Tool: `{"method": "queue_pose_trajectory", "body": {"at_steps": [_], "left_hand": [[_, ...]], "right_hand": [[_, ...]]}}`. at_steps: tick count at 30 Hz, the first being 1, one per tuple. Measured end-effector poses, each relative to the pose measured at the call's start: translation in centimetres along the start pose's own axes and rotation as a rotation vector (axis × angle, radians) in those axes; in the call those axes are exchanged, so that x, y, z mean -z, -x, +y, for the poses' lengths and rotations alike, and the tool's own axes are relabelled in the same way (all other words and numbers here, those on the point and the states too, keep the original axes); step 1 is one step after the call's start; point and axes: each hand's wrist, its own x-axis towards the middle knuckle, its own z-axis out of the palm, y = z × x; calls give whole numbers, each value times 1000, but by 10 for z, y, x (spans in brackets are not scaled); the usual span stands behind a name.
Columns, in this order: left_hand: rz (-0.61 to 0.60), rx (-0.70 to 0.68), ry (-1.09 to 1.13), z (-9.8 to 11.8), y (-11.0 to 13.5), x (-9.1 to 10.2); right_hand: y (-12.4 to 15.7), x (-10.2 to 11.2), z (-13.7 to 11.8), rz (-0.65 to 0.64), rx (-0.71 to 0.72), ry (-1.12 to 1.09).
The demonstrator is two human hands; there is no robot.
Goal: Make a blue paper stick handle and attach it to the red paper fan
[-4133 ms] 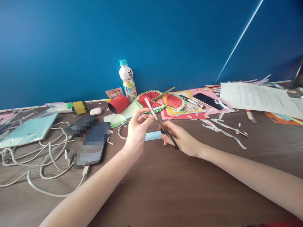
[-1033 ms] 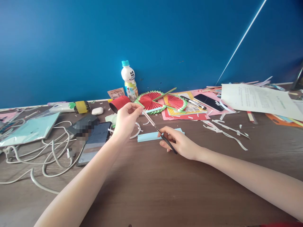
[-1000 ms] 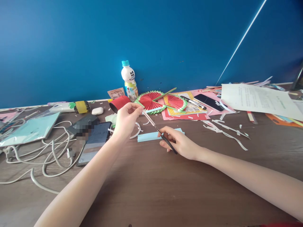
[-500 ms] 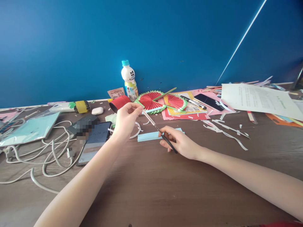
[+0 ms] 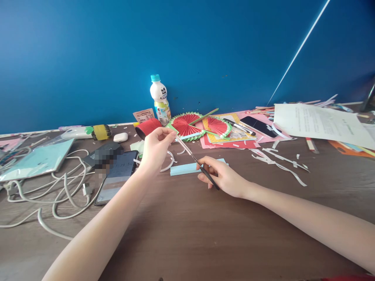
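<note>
My right hand (image 5: pixel 224 177) grips the black handles of a pair of scissors (image 5: pixel 195 160), whose blades point up and left toward my left hand. My left hand (image 5: pixel 156 150) is closed in a pinch at the blade tips, on a small piece of paper too small to make out clearly. A light blue paper strip (image 5: pixel 187 168) lies flat on the brown table (image 5: pixel 187 234) just behind the scissors. A thin white paper ring (image 5: pixel 168 162) lies under my left hand.
Two red-and-green pleated paper fans (image 5: pixel 187 125) and coloured sheets lie behind, with a drink bottle (image 5: pixel 159 99) and a red cup (image 5: pixel 148 128) on its side. A phone (image 5: pixel 117 175) and white cables (image 5: pixel 58 191) are at the left. White paper scraps (image 5: pixel 281 164) and a printed sheet (image 5: pixel 319 123) are at the right.
Four seconds ago my left hand and the scissors were further right and the blades steeper. Over the last second almost nothing has moved.
</note>
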Motion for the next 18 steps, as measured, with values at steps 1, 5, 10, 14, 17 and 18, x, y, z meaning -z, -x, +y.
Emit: {"method": "queue_pose_trajectory", "body": {"at_steps": [1,5,10,14,17,18], "left_hand": [[1,1,4,0,0,0],[-3,1,11,0,0,0],[2,15,12,1,1,0],[-10,7,23,1,0,0],[-10,9,24,2,0,0],[-9,9,21,2,0,0]], "right_hand": [[0,0,0,3,0,1],[0,0,-1,5,-6,12],[0,1,0,17,-2,55],[0,1,-1,18,-7,56],[0,1,-1,13,-23,26],[0,1,-2,11,-28,17]]}}
